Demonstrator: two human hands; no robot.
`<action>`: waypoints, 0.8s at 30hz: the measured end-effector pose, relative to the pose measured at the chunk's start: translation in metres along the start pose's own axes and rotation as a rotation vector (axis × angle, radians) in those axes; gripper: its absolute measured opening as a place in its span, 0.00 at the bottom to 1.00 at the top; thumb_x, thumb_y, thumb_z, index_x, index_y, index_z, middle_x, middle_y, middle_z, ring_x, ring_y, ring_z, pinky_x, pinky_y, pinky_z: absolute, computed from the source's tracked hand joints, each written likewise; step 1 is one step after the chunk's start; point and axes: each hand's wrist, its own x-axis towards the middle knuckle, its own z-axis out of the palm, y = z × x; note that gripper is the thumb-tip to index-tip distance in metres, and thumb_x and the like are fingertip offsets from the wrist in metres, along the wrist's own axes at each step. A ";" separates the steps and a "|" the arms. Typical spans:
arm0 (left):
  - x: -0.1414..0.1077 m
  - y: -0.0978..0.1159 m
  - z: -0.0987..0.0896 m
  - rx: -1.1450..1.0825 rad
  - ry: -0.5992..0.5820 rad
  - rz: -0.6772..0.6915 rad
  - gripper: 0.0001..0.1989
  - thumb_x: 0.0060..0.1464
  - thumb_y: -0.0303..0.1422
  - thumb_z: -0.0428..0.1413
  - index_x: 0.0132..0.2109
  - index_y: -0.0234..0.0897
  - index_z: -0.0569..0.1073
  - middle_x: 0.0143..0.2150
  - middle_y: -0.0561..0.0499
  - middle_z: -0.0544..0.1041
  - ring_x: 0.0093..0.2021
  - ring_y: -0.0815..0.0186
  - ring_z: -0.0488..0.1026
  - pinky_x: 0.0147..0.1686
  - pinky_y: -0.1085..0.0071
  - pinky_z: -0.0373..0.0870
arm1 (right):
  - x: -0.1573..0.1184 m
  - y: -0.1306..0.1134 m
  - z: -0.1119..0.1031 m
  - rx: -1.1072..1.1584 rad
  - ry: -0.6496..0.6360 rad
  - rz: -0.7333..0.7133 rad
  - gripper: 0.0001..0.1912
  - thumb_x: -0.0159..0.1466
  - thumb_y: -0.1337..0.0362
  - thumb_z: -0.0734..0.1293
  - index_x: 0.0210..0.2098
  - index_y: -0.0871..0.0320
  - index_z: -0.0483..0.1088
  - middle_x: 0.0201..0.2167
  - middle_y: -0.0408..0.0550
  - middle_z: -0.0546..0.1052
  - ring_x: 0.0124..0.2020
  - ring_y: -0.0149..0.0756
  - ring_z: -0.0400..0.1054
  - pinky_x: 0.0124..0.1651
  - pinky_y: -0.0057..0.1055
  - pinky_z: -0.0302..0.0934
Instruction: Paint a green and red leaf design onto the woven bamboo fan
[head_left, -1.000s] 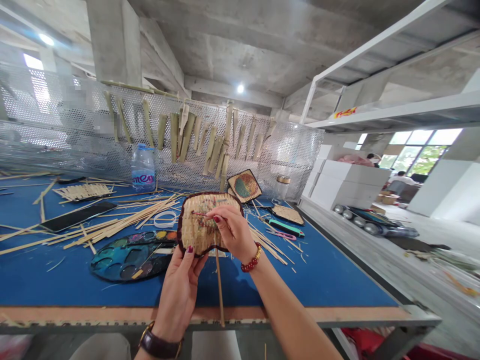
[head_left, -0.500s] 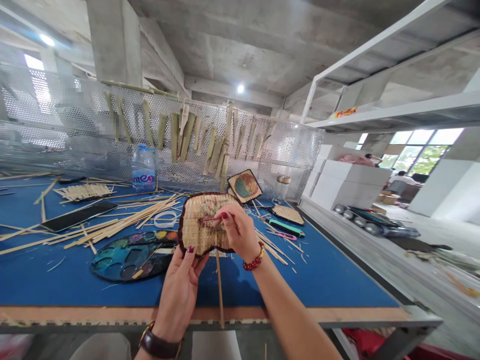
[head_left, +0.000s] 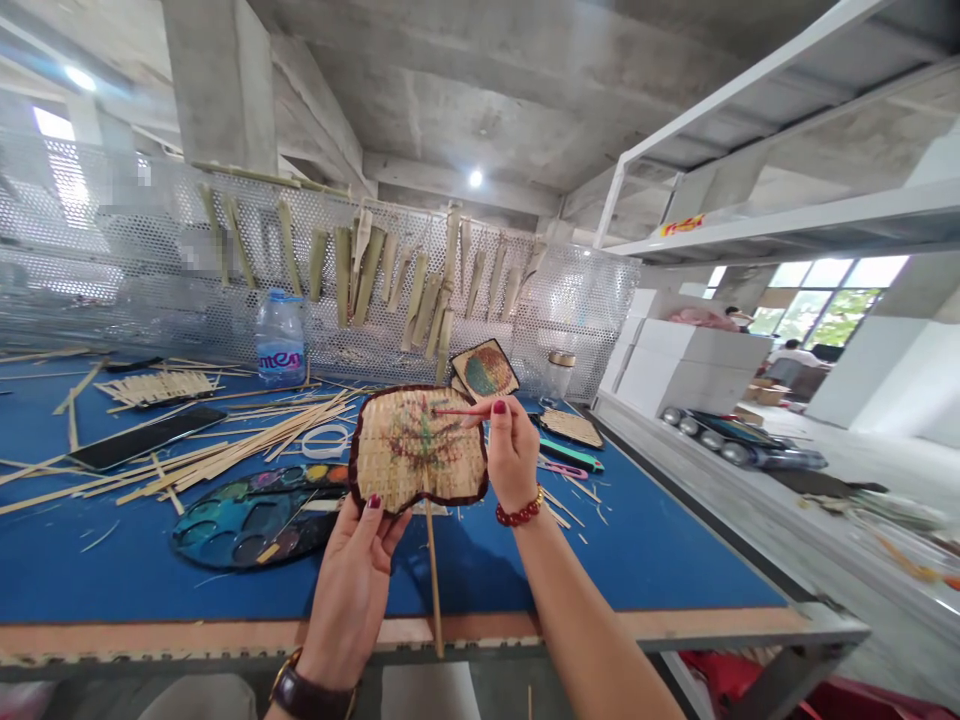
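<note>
The left hand (head_left: 351, 585) grips the woven fan (head_left: 381, 452) by its lower edge, above the tabletop (head_left: 615, 570); the right hand (head_left: 514, 460) pinches a thin brush (head_left: 456, 412), its tip at the painted pattern (head_left: 424, 440); held at one corner only, the fan could swivel under the brush and smear any wet colour

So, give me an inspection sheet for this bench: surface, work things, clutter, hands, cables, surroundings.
Surface: blue tabletop, scattered with small shavings.
Work things: woven fan with dark rim and painted pattern; thin brush; paint palette left of the fan.
Clutter: loose pale strips, bottle, green cutter.
Hands: left hand grips the fan's lower edge; right hand holds the brush.
Cables: nothing seen.
Surroundings: perforated panel behind, white shelving at right.
</note>
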 end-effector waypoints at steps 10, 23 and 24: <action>0.000 0.000 -0.002 -0.003 0.002 -0.001 0.18 0.53 0.32 0.62 0.52 0.48 0.76 0.57 0.50 0.76 0.53 0.63 0.74 0.44 0.71 0.78 | 0.003 0.006 -0.006 -0.066 0.008 -0.017 0.18 0.72 0.57 0.54 0.33 0.56 0.68 0.23 0.44 0.75 0.26 0.32 0.69 0.36 0.30 0.62; 0.000 0.000 -0.002 -0.001 0.006 0.001 0.18 0.52 0.32 0.62 0.52 0.47 0.76 0.55 0.50 0.77 0.52 0.63 0.75 0.44 0.71 0.78 | 0.005 0.013 -0.006 -0.136 -0.053 -0.052 0.16 0.72 0.58 0.54 0.34 0.55 0.68 0.24 0.45 0.77 0.30 0.35 0.72 0.39 0.33 0.63; 0.001 0.000 -0.002 -0.001 0.010 0.001 0.18 0.52 0.32 0.62 0.51 0.47 0.76 0.55 0.50 0.77 0.52 0.63 0.76 0.43 0.71 0.78 | 0.005 0.013 -0.005 -0.142 -0.085 -0.075 0.16 0.72 0.58 0.55 0.34 0.55 0.68 0.25 0.45 0.77 0.31 0.35 0.72 0.40 0.33 0.63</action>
